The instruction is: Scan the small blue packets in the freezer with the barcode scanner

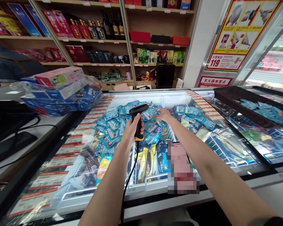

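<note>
A black barcode scanner [138,113] with a yellow-trimmed base is gripped in my left hand [132,127], its cable running down toward the front edge. The scanner head sits over a pile of small blue packets [112,125] spread on the freezer's glass top [85,175]. My right hand [164,115] reaches to the pile's right side. Its fingers are closed at the end of a blue packet [150,113] just right of the scanner head; the fingertips are partly hidden. More blue packets [192,111] lie loose to the right of this hand.
A dark plastic tray [228,94] with blue packets stands at right. A pink, blurred-out flat object [182,168] lies near the front edge. Bagged blue boxes [61,94] sit at left, with cables nearby. Stocked shelves [94,40] stand behind; a person's sleeve [4,62] shows far left.
</note>
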A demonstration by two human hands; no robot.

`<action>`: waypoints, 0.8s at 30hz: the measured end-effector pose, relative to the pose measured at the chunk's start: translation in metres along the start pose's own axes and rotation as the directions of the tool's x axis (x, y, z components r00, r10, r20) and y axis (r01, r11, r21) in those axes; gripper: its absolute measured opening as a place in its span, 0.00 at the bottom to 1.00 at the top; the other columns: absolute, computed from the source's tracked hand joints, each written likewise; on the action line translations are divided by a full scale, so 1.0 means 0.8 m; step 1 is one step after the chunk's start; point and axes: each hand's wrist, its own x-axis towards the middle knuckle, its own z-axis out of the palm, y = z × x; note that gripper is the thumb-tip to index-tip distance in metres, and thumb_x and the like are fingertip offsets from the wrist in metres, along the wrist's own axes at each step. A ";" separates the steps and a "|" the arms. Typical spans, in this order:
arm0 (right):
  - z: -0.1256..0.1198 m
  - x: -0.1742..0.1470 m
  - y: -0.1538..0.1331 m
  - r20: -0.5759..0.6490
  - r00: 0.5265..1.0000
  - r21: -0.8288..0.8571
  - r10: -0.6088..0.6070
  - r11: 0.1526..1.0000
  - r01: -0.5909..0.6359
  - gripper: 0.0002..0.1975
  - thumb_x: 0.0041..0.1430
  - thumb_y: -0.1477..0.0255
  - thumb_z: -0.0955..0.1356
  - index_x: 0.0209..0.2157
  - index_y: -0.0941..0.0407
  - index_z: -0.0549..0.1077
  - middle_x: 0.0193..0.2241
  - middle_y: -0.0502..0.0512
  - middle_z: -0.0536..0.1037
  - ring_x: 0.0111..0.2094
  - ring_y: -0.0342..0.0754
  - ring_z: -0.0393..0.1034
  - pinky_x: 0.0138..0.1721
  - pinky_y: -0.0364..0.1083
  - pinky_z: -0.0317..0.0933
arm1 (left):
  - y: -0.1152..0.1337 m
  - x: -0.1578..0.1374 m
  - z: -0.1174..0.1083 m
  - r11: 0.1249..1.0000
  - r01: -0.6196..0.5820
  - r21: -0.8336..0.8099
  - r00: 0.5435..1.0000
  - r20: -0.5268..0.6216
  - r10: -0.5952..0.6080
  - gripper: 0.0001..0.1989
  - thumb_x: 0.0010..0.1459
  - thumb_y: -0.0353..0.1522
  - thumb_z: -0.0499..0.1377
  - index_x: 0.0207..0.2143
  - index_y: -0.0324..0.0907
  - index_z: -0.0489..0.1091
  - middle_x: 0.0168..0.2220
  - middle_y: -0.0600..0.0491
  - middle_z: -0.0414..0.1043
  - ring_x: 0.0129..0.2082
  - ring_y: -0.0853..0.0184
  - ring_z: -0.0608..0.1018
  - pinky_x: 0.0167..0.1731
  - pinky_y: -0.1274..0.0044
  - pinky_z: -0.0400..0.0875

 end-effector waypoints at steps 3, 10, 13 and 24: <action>-0.003 -0.003 0.012 -0.007 0.997 0.168 0.081 0.983 -0.078 0.21 0.44 0.59 0.75 0.38 0.59 0.77 0.34 0.56 0.79 0.38 0.54 0.75 0.37 0.46 0.65 | 0.000 0.001 0.001 1.000 -0.004 -0.003 1.000 0.005 0.004 0.25 0.49 0.50 0.64 0.39 0.40 0.66 0.22 0.59 0.63 0.16 0.76 0.65 0.13 0.83 0.57; -0.021 -0.046 0.039 -0.078 0.982 0.372 0.174 0.919 -0.133 0.09 0.51 0.65 0.70 0.28 0.57 0.75 0.23 0.50 0.75 0.26 0.46 0.70 0.27 0.43 0.63 | -0.004 -0.002 0.009 0.999 0.013 0.042 0.999 0.031 -0.015 0.25 0.49 0.50 0.64 0.39 0.41 0.66 0.22 0.58 0.64 0.15 0.76 0.66 0.13 0.82 0.57; -0.030 -0.064 0.040 -0.071 0.968 0.465 0.240 0.867 -0.180 0.11 0.52 0.68 0.70 0.36 0.59 0.75 0.28 0.53 0.78 0.25 0.45 0.70 0.24 0.42 0.63 | -0.006 -0.003 0.013 0.998 0.010 0.059 0.999 0.049 -0.013 0.25 0.48 0.50 0.64 0.39 0.41 0.66 0.22 0.57 0.64 0.16 0.76 0.66 0.13 0.82 0.57; -0.037 -0.045 0.023 -0.066 0.988 -0.060 0.138 0.988 -0.142 0.34 0.54 0.44 0.65 0.48 0.59 0.72 0.48 0.69 0.77 0.51 0.63 0.70 0.46 0.52 0.63 | -0.007 -0.002 0.015 0.995 0.018 0.095 0.999 0.038 -0.021 0.23 0.50 0.50 0.63 0.37 0.40 0.66 0.22 0.57 0.63 0.16 0.75 0.65 0.13 0.82 0.57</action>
